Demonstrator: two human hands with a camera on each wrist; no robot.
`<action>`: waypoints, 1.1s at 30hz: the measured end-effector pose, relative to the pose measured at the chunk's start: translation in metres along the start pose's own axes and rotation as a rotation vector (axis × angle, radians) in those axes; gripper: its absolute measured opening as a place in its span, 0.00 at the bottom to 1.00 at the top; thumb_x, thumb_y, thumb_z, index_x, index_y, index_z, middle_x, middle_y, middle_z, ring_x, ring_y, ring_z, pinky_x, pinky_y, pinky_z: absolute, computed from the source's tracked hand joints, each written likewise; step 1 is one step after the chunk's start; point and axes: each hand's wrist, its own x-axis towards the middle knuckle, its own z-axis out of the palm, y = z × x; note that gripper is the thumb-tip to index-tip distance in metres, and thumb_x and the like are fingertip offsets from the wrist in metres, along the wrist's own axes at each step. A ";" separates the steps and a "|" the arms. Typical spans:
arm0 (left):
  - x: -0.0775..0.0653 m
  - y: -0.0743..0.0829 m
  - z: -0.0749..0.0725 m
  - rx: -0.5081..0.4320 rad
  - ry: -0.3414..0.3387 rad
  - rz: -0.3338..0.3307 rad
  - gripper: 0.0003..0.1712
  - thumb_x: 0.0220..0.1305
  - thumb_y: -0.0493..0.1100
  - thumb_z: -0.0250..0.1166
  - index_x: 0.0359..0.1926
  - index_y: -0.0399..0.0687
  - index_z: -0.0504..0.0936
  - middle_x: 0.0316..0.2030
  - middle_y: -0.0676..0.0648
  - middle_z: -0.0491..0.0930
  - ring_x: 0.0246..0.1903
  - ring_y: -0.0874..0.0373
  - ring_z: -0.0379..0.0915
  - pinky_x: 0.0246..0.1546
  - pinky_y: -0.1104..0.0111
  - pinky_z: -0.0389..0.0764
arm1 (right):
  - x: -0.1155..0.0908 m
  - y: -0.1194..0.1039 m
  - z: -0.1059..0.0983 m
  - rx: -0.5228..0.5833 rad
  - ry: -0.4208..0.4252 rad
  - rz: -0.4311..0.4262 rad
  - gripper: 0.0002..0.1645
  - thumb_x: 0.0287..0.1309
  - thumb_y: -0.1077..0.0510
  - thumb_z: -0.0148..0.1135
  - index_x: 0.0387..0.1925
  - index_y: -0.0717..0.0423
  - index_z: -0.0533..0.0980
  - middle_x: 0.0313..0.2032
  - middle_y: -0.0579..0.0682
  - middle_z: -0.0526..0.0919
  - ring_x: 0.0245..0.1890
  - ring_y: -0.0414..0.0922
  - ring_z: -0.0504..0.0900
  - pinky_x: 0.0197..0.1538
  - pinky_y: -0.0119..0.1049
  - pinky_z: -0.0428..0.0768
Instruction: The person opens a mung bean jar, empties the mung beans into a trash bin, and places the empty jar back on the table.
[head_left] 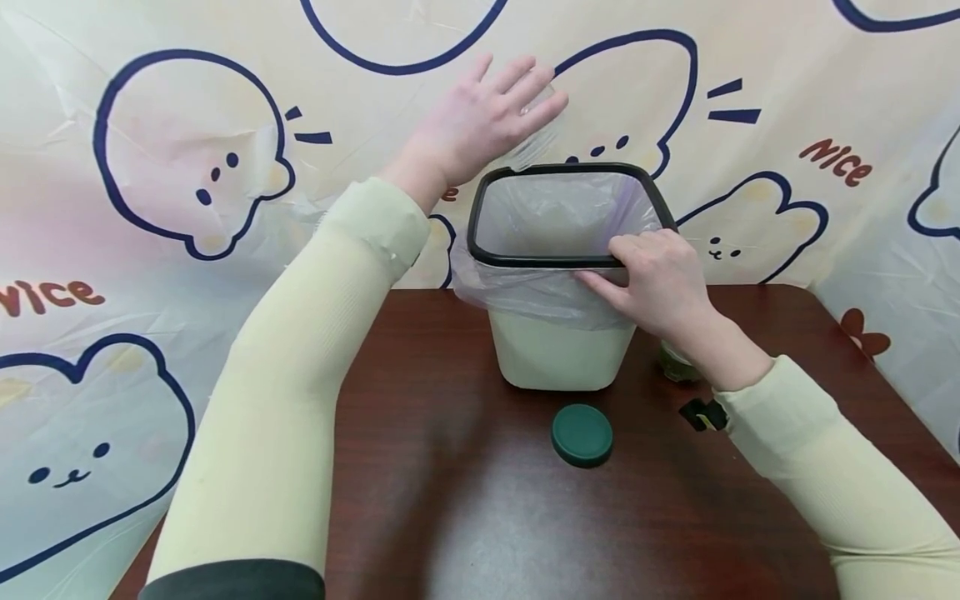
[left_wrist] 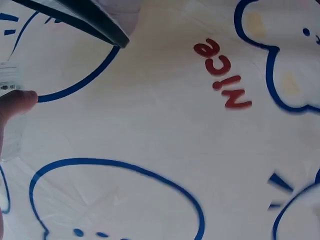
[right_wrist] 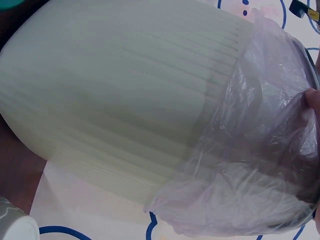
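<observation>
Raised above the left back corner of the bin, my left hand (head_left: pixel 487 117) holds a clear plastic container (head_left: pixel 534 148), mostly hidden behind the fingers. The left wrist view catches the thumb against this clear container (left_wrist: pixel 11 125), which carries small dark print. My right hand (head_left: pixel 663 279) grips the front right of the black rim (head_left: pixel 547 262) of a pale trash bin (head_left: pixel 562 354), thumb outside and fingers over the top. A thin translucent bag (right_wrist: pixel 250 145) lines the bin and hangs folded over its outside.
A dark green round lid (head_left: pixel 582 433) lies on the brown table (head_left: pixel 480 517) in front of the bin. Right of the bin, a small greenish jar (head_left: pixel 678 365) stands partly behind my right wrist. A cartoon-printed sheet (head_left: pixel 360 108) hangs close behind the table.
</observation>
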 end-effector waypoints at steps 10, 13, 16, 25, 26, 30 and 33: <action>-0.002 0.007 0.011 0.063 -0.051 0.170 0.40 0.50 0.27 0.61 0.63 0.49 0.56 0.58 0.39 0.59 0.58 0.44 0.53 0.51 0.47 0.62 | -0.002 -0.001 0.003 0.009 -0.013 -0.005 0.26 0.46 0.45 0.64 0.11 0.54 0.61 0.09 0.46 0.59 0.11 0.44 0.59 0.21 0.38 0.58; -0.002 0.004 0.009 0.056 0.048 0.107 0.34 0.56 0.25 0.54 0.62 0.48 0.58 0.59 0.39 0.60 0.59 0.44 0.54 0.52 0.48 0.62 | -0.001 -0.001 0.002 0.009 -0.001 -0.008 0.26 0.45 0.45 0.64 0.11 0.54 0.61 0.09 0.46 0.59 0.11 0.45 0.59 0.21 0.39 0.59; -0.001 0.002 0.004 0.065 0.089 0.076 0.32 0.59 0.24 0.49 0.63 0.48 0.58 0.61 0.40 0.59 0.60 0.45 0.53 0.53 0.48 0.62 | 0.001 -0.001 0.001 0.004 0.004 -0.008 0.26 0.45 0.45 0.64 0.11 0.54 0.61 0.09 0.47 0.59 0.11 0.45 0.59 0.21 0.39 0.59; -0.001 0.011 0.007 0.116 -0.026 0.219 0.39 0.53 0.28 0.59 0.64 0.50 0.55 0.58 0.40 0.59 0.57 0.43 0.53 0.51 0.48 0.63 | 0.001 -0.001 0.001 0.004 -0.027 0.003 0.26 0.46 0.44 0.64 0.11 0.54 0.61 0.09 0.47 0.59 0.11 0.45 0.58 0.21 0.38 0.58; -0.001 0.011 0.008 0.103 -0.016 0.208 0.38 0.54 0.27 0.58 0.64 0.50 0.56 0.58 0.40 0.59 0.57 0.43 0.53 0.50 0.49 0.63 | 0.000 -0.001 0.001 0.003 -0.026 0.003 0.26 0.46 0.44 0.64 0.11 0.54 0.61 0.09 0.47 0.59 0.11 0.45 0.59 0.21 0.38 0.58; -0.001 0.007 0.007 0.065 0.007 0.134 0.35 0.56 0.25 0.54 0.64 0.48 0.56 0.60 0.39 0.58 0.59 0.44 0.52 0.53 0.48 0.61 | 0.000 -0.001 0.001 0.001 -0.020 0.004 0.26 0.46 0.45 0.64 0.11 0.54 0.61 0.09 0.47 0.59 0.11 0.45 0.59 0.21 0.38 0.58; -0.001 0.006 0.006 0.078 0.010 0.097 0.34 0.58 0.24 0.51 0.64 0.49 0.56 0.61 0.39 0.57 0.61 0.45 0.51 0.54 0.47 0.59 | 0.000 -0.001 0.000 0.000 -0.021 0.006 0.26 0.46 0.45 0.64 0.11 0.54 0.61 0.09 0.47 0.59 0.11 0.45 0.59 0.21 0.38 0.59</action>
